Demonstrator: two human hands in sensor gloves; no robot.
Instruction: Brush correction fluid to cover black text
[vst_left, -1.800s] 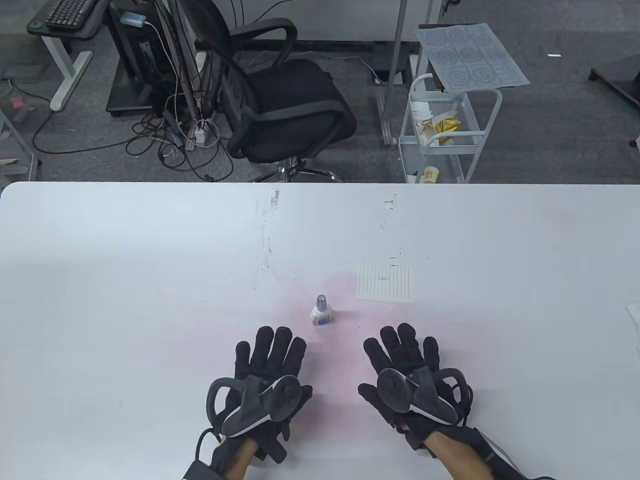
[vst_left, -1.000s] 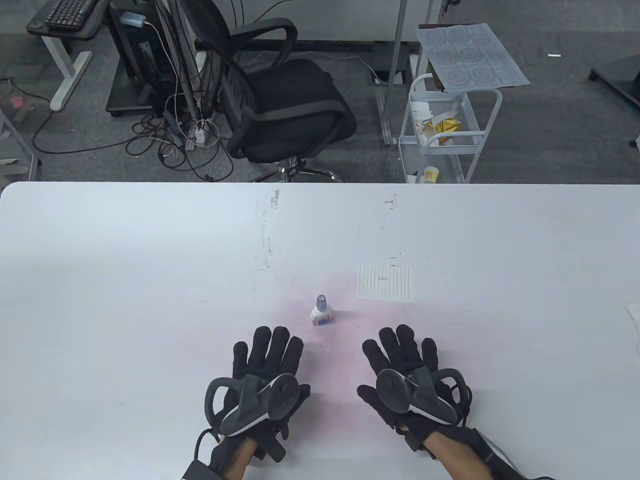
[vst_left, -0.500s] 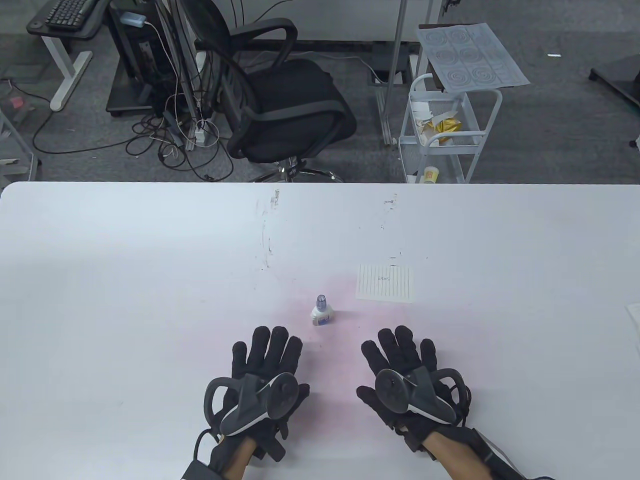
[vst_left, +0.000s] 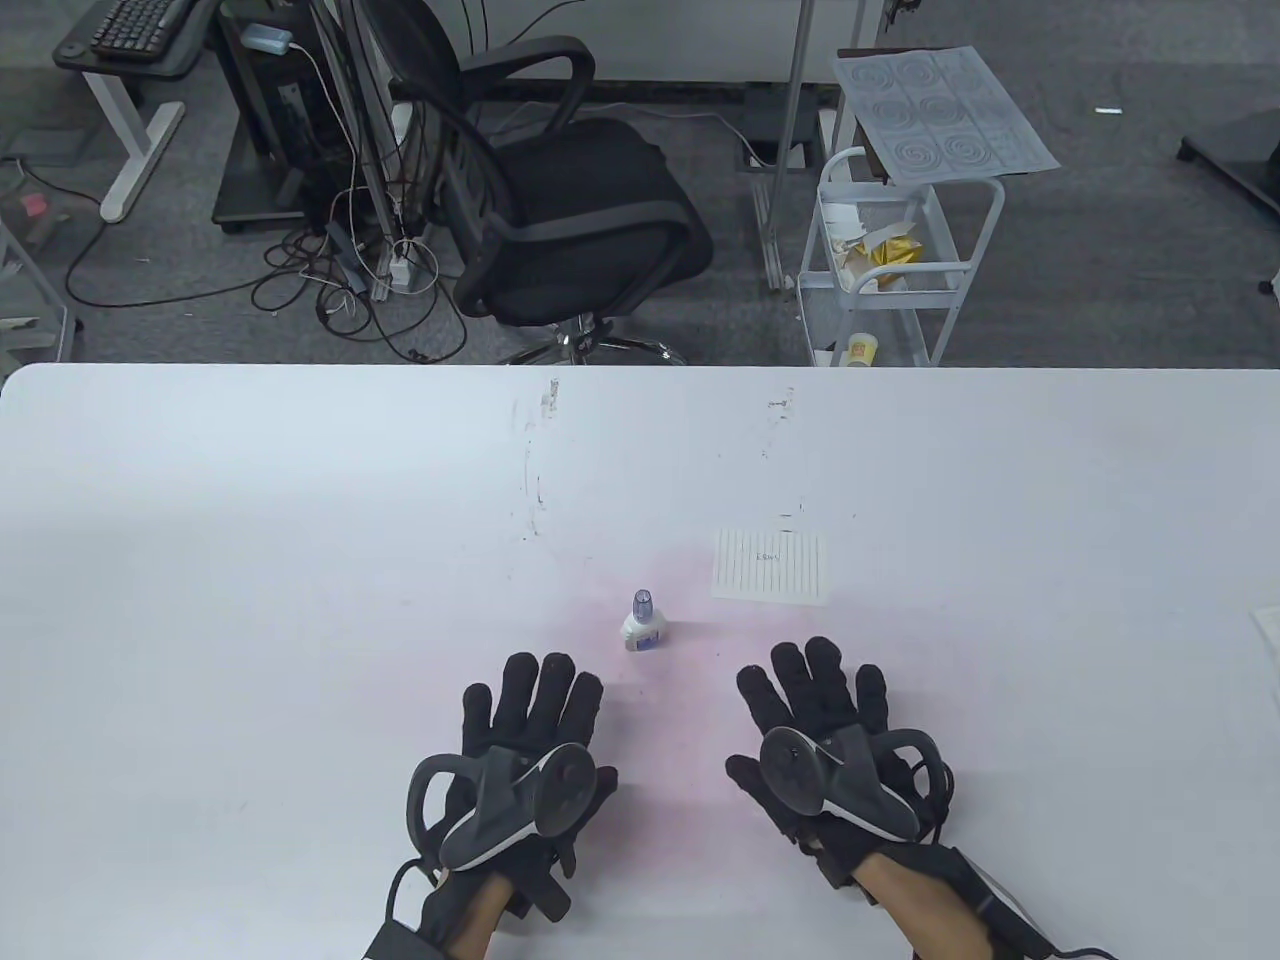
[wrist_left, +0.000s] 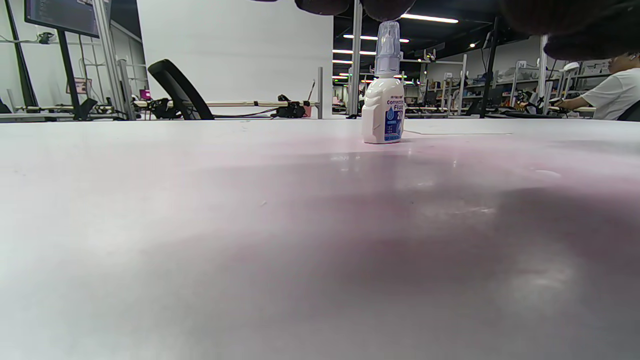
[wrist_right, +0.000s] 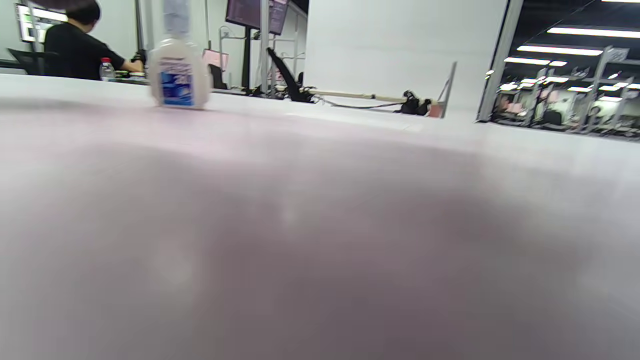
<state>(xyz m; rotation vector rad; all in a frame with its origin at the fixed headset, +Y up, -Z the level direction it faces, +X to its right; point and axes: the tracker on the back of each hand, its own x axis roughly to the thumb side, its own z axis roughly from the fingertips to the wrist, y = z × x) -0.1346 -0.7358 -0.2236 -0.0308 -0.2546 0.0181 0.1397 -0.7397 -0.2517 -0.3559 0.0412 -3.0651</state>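
A small white correction fluid bottle (vst_left: 642, 622) with a clear blue-grey cap stands upright on the white table (vst_left: 250, 520). It also shows in the left wrist view (wrist_left: 384, 95) and, blurred, in the right wrist view (wrist_right: 176, 70). A lined paper (vst_left: 771, 566) with a small black word near its top lies flat to the bottle's right. My left hand (vst_left: 535, 705) lies flat and open on the table, just below and left of the bottle. My right hand (vst_left: 815, 690) is open and empty, below the paper.
A sheet edge (vst_left: 1267, 630) pokes in at the table's right border. Beyond the far table edge stand a black office chair (vst_left: 560, 200) and a white trolley (vst_left: 890, 260). Scuff marks (vst_left: 535, 470) streak the table's far middle.
My right hand has shifted a little to the right and forward toward the paper. My left hand, the bottle and the paper have not moved.
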